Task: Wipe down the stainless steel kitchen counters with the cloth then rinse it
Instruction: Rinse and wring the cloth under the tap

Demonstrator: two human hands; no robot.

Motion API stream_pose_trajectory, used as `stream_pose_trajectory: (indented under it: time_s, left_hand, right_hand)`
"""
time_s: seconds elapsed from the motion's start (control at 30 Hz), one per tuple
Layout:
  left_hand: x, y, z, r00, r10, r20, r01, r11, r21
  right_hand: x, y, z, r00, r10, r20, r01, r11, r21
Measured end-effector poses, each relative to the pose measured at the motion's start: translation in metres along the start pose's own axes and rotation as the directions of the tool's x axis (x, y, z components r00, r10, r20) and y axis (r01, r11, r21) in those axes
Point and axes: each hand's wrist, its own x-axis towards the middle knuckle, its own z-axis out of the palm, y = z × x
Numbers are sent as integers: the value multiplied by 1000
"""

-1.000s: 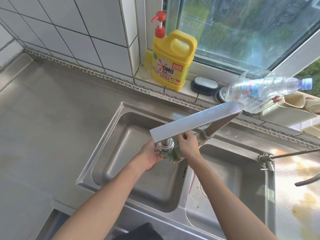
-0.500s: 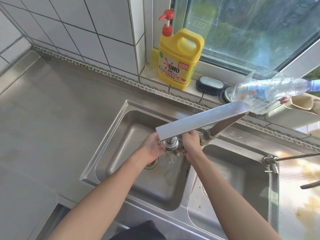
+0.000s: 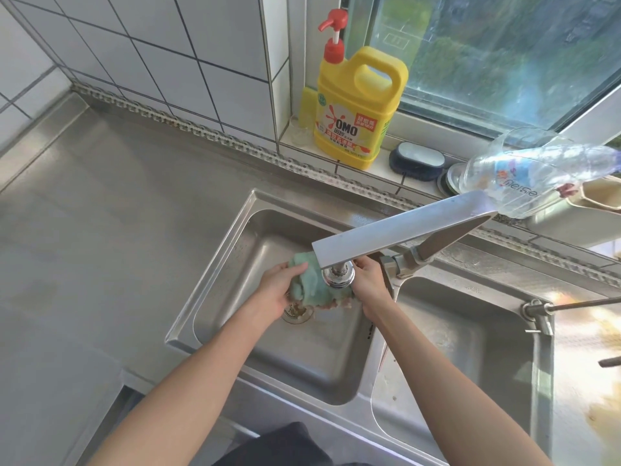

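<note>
Seen from above, two bare forearms reached from the near edge into the left basin of a double stainless steel sink [image 3: 215, 264]. Both hands met under the round outlet of a flat, boxy faucet [image 3: 396, 230] whose arm ran down from the far right. The left hand [image 3: 280, 290] had its fingers curled around the left side of a bunched green cloth [image 3: 311, 284], gripping it. The right hand [image 3: 369, 280] clasped the cloth's right side, partly hidden behind the faucet outlet. The cloth hung over the basin, directly below the outlet and just above the drain [image 3: 297, 311], which held brownish debris. Whether water ran could not be told.

The stainless steel counter [image 3: 100, 213] spread out to the left of the sink, meeting a white tiled wall. On the far window ledge stood a yellow detergent jug [image 3: 356, 109] with a red pump, and to its right a dark scrubbing brush [image 3: 416, 161]. A clear plastic bottle [image 3: 531, 173] lay on its side at the far right.
</note>
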Motion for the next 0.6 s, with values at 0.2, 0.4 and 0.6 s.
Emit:
stream_pose_trajectory:
  time_s: [0.2,0.4,0.6]
  left_hand:
    - [-2,16,-22,996,87,-3,-86,996,27]
    - [-3,16,-46,995,97,-11,-96,994,55]
    - [-9,-9,-40,999,33,17,-34,997,70]
  right_hand:
    - [6,-12,6,996,59,59,-61,998,30]
    - [-4,-18,18,976,146,164,-161,984,80]
    - [-10,10,5,976,193,100,-195,981,3]
